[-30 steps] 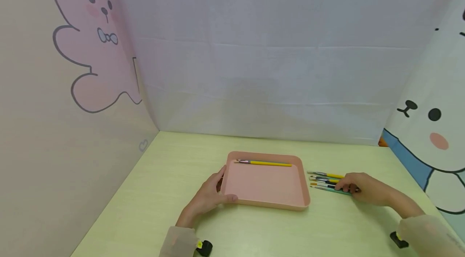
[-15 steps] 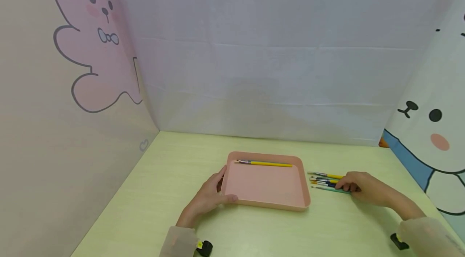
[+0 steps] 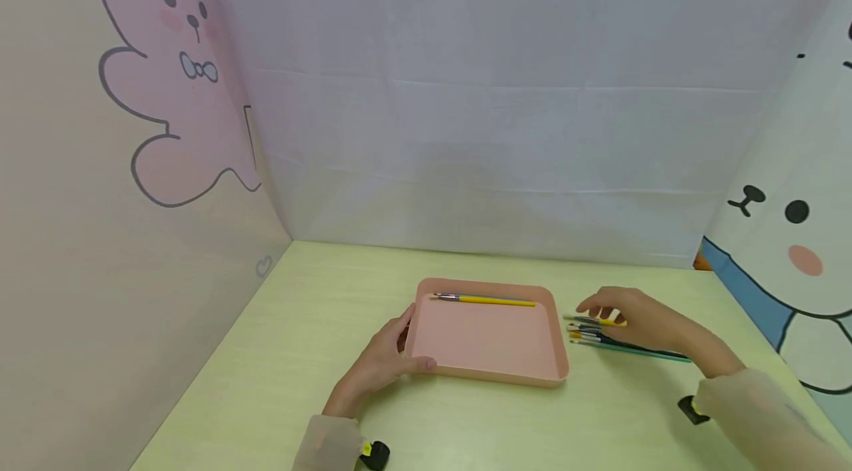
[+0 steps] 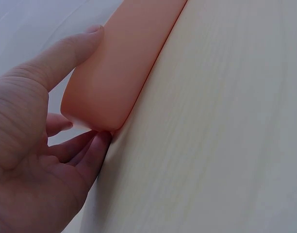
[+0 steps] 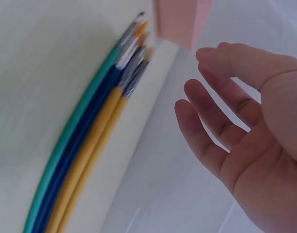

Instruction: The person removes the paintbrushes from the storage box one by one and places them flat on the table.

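Note:
My left hand (image 3: 381, 358) grips the near left corner of a shallow pink tray (image 3: 486, 341). In the left wrist view its thumb lies against the tray's wall (image 4: 114, 63), and the other fingers bend round the corner. Along the tray's far side lies a yellow-handled paintbrush (image 3: 495, 300), with a thin greenish line of another handle just behind it. Right of the tray, my right hand (image 3: 642, 319) hovers above several paintbrushes lying side by side. The right wrist view shows a teal brush (image 5: 75, 126), a dark blue brush (image 5: 78, 145) and yellow ones; the bent fingers hold nothing.
A pale yellow-green tabletop (image 3: 319, 308) carries everything. White cloth (image 3: 499, 160) hangs along its back edge. Printed panels stand at both sides, with a pink bear (image 3: 173, 86) on the left. A small black device (image 3: 376, 455) sits at the left wrist.
My right hand has lifted off the near brushes and moved left and away, over the far yellow one. The full teal handle now shows. Left hand and tray have stayed put.

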`<state>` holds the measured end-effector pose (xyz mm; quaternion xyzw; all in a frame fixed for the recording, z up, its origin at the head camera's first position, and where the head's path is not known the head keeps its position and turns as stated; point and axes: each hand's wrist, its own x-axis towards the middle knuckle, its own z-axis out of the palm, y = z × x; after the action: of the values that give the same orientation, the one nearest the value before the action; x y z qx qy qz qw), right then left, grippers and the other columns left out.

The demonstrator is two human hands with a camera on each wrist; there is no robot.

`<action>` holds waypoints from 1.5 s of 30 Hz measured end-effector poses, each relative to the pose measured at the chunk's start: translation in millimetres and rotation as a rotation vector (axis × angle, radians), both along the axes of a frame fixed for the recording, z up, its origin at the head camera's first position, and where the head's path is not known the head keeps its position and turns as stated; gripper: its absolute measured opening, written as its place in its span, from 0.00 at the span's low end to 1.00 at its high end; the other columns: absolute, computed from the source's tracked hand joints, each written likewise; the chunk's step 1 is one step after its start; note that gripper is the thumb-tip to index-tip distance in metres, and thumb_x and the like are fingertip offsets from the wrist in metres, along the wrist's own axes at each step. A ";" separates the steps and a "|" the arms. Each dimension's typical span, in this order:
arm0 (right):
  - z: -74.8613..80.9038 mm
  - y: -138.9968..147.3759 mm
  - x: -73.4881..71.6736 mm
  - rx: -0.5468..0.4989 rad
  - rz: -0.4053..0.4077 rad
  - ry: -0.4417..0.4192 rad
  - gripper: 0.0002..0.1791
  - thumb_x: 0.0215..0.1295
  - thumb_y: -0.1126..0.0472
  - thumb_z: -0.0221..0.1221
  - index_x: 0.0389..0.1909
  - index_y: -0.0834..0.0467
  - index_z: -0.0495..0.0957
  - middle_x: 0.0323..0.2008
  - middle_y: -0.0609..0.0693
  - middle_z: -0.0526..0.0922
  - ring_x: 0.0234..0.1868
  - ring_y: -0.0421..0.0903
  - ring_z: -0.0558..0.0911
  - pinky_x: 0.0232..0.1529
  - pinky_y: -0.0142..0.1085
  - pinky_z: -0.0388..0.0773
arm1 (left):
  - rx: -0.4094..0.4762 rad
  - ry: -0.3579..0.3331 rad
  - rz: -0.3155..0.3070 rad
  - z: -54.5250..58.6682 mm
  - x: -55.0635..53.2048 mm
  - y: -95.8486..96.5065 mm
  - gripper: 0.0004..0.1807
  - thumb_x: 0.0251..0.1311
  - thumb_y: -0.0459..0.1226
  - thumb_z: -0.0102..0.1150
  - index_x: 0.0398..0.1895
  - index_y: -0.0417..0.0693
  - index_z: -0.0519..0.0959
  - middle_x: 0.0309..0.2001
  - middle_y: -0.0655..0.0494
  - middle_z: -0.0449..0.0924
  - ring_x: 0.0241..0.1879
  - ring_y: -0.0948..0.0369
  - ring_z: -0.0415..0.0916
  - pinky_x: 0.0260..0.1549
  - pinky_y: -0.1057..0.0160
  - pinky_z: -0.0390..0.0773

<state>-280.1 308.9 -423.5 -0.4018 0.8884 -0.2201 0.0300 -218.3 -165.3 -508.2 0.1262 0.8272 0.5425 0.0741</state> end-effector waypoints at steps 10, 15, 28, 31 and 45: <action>25.5 -62.5 -10.3 0.009 0.015 -0.083 0.23 0.68 0.71 0.67 0.64 0.60 0.82 0.54 0.54 0.85 0.50 0.56 0.83 0.47 0.49 0.87 | -0.004 -0.006 0.009 0.1 0.8 0.3 0.64 0.55 0.47 0.83 0.88 0.51 0.49 0.73 0.48 0.68 0.65 0.55 0.74 0.69 0.46 0.70; 31.2 -89.0 -17.4 0.027 0.012 -0.120 0.23 0.71 0.70 0.66 0.66 0.60 0.80 0.54 0.54 0.84 0.51 0.55 0.82 0.50 0.52 0.86 | -0.003 -0.012 0.017 2.1 1.5 1.0 0.64 0.55 0.47 0.83 0.88 0.51 0.49 0.74 0.47 0.68 0.66 0.54 0.73 0.70 0.46 0.69; 21.4 -138.1 -39.7 0.041 0.055 -0.165 0.27 0.69 0.71 0.67 0.68 0.61 0.78 0.57 0.56 0.84 0.57 0.56 0.83 0.55 0.53 0.84 | -0.021 -0.009 0.021 1.4 0.7 -0.1 0.65 0.54 0.49 0.83 0.88 0.50 0.49 0.74 0.47 0.67 0.66 0.54 0.73 0.69 0.46 0.70; 16.0 -145.6 -43.8 0.041 0.069 -0.175 0.27 0.69 0.72 0.67 0.68 0.62 0.78 0.59 0.57 0.83 0.58 0.57 0.83 0.57 0.53 0.83 | -0.023 -0.007 0.019 0.6 0.3 0.0 0.65 0.54 0.49 0.83 0.88 0.50 0.48 0.74 0.46 0.67 0.66 0.54 0.73 0.70 0.46 0.70; 3.2 -171.4 -49.4 0.123 0.073 -0.202 0.27 0.68 0.71 0.65 0.69 0.64 0.78 0.61 0.57 0.83 0.62 0.59 0.81 0.64 0.54 0.78 | 0.003 -0.006 0.012 2.5 2.2 0.5 0.64 0.56 0.46 0.82 0.88 0.47 0.48 0.77 0.43 0.65 0.70 0.50 0.71 0.72 0.42 0.68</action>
<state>-329.5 137.4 -420.3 -0.4070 0.8775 -0.2033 0.1517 -216.1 -164.8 -505.7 0.1199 0.8269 0.5445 0.0732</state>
